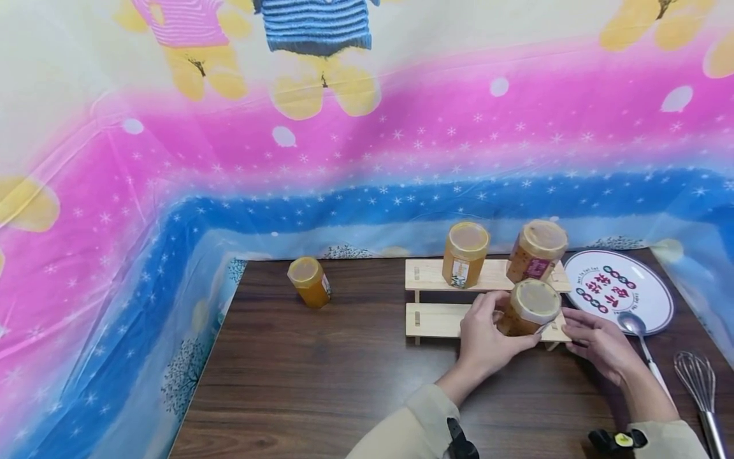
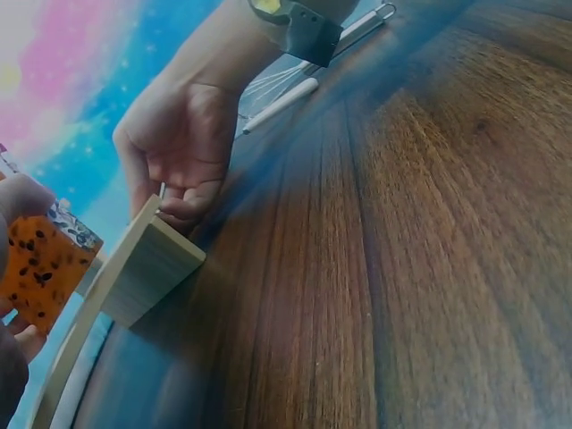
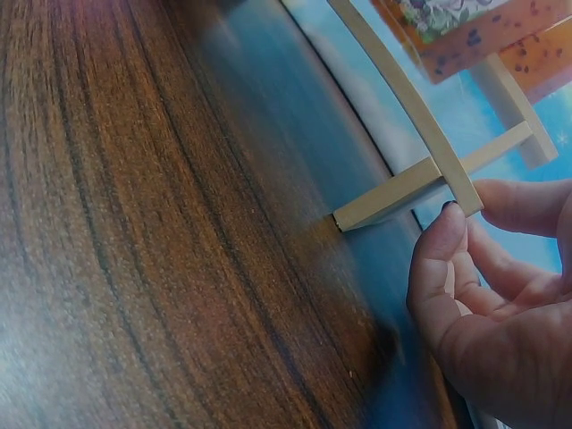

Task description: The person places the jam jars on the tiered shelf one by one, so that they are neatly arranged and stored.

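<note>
Currently the left hand [image 1: 484,341] wraps its fingers and thumb round a jar [image 1: 530,307] with a pale lid, holding it on the right part of the lower step of a two-step wooden rack [image 1: 436,319]. The right hand [image 1: 596,341] holds nothing; its fingertips are lightly curled against the near right corner of that lower step, as the right wrist view confirms.

Procedure for a clean placement, as a judgement from these views: keep the right-hand fingertips on the rack corner so that the rack cannot slide on the dark wooden table [image 1: 321,382]. Keep the jar upright and seat its base flat and fully inside the step edge. Release the left-hand grip only when the jar bears its own weight. Leave clearance to the upper step, so that the jar does not knock the one just behind it.

Inventory:
- Jars: four. One in the left hand; two on the upper step, a middle jar [image 1: 464,254] and a right jar [image 1: 536,250]; one lone jar [image 1: 309,282] on the table, well apart to the far left.
- Rack: one.
- Round printed plate [image 1: 659,299]: one, right of the rack.
- Spoon [image 1: 633,325]: one, its bowl at the near edge of the plate.
- Whisk [image 1: 696,382]: one, at the near right.
</note>
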`<state>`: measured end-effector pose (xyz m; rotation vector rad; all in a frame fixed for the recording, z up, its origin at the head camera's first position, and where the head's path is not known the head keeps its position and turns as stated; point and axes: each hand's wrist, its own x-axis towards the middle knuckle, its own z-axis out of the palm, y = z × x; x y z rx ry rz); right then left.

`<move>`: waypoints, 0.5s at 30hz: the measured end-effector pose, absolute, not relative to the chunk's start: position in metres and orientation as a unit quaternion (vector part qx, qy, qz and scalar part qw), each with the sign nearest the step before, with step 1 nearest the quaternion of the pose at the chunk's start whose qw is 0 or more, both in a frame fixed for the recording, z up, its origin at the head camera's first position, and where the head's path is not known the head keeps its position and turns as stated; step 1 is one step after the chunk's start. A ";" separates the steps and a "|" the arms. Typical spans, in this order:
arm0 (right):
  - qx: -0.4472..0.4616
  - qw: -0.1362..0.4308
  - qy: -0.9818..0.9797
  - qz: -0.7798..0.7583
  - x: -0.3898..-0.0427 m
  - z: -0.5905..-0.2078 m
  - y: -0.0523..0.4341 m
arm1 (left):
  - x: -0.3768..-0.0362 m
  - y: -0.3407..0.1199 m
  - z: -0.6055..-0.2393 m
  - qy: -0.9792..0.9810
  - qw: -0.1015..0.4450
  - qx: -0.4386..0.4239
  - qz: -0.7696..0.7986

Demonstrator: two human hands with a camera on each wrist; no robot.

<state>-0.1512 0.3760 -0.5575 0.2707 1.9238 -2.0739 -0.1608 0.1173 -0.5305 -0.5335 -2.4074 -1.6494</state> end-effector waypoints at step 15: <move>0.096 0.150 0.670 -0.721 -0.151 -0.558 0.377 | -0.164 0.129 -0.540 -0.816 0.094 -0.171 -0.544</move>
